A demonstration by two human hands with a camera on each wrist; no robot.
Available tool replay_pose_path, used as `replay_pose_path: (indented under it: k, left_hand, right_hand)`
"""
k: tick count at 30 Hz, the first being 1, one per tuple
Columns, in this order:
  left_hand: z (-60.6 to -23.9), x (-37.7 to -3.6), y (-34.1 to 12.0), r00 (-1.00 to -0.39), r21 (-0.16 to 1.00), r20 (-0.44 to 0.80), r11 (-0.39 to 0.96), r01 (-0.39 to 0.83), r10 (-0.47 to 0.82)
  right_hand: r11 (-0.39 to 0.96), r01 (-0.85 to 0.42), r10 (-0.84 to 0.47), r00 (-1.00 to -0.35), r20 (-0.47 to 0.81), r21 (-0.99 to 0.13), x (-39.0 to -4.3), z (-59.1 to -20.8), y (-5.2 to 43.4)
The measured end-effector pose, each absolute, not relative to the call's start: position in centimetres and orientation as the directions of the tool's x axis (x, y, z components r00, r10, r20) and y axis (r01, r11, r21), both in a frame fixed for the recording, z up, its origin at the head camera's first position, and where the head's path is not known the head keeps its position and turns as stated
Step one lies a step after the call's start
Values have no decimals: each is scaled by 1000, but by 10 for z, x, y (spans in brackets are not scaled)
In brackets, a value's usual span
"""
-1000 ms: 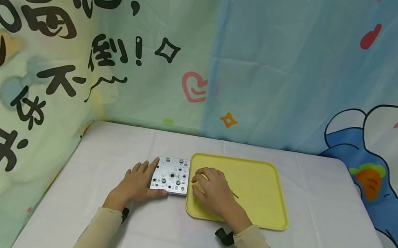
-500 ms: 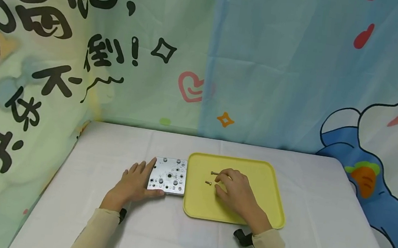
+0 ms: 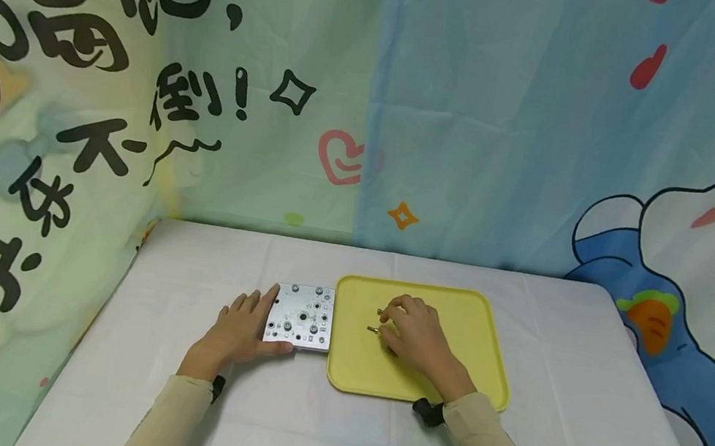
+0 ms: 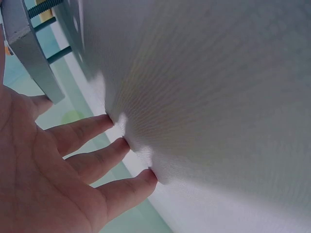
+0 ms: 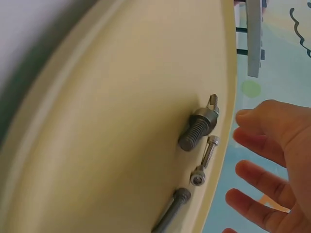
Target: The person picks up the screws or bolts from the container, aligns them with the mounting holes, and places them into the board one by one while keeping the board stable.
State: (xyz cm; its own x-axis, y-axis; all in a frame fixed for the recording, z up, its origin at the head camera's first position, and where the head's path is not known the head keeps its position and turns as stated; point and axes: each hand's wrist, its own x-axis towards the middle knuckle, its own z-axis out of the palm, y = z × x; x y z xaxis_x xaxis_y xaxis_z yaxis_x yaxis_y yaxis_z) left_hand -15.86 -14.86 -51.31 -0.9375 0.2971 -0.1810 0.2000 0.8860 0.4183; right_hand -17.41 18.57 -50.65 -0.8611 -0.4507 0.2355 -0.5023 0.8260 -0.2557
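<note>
several small screws lie on the floor of the yellow tray (image 3: 480, 369), and our right hand (image 3: 414, 336) hangs just over them. in the right wrist view we count a thick threaded bolt (image 5: 198, 130), a slim socket-head screw (image 5: 205, 160) just beside it, and the end of a long dark screw (image 5: 171, 213) near the lower edge of the picture. from the head view two of these show as tiny marks at our fingertips (image 3: 386, 320), near the tray's left half. our right grip is loosely spread, the fingers (image 5: 262, 141) relaxed and a little bent, apart from the screws; we think none of them is pinched, though the head view is too small to be sure.

just left of the tray, touching or nearly touching its edge, sits the metal plate (image 3: 302, 317), a square block with bolt heads and holes on its top face. our left hand (image 3: 239, 334) rests flat beside it, fingers straight, the forefinger along the plate's left edge and the thumb under its near corner. in the left wrist view the plate's grey edge (image 4: 26, 53) stands by the thumb, while the other fingers (image 4: 97, 160) press on the white cloth of the desk (image 3: 571, 439).

behind the desk hangs a cartoon curtain (image 3: 148, 81) in green and blue.
</note>
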Motion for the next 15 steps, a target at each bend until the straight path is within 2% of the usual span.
replay_pose_path:
  k: [9, 15]
  left_hand:
    - [-514, -159, -149, -938, 417, -183, 888, 196, 293]
    - [-514, -159, -149, -938, 413, -180, 888, 202, 296]
  right_hand:
    - [853, -467, -450, -884, 126, -233, -177, -508, 178]
    - [861, -467, -454, -884, 109, -201, -178, -510, 175]
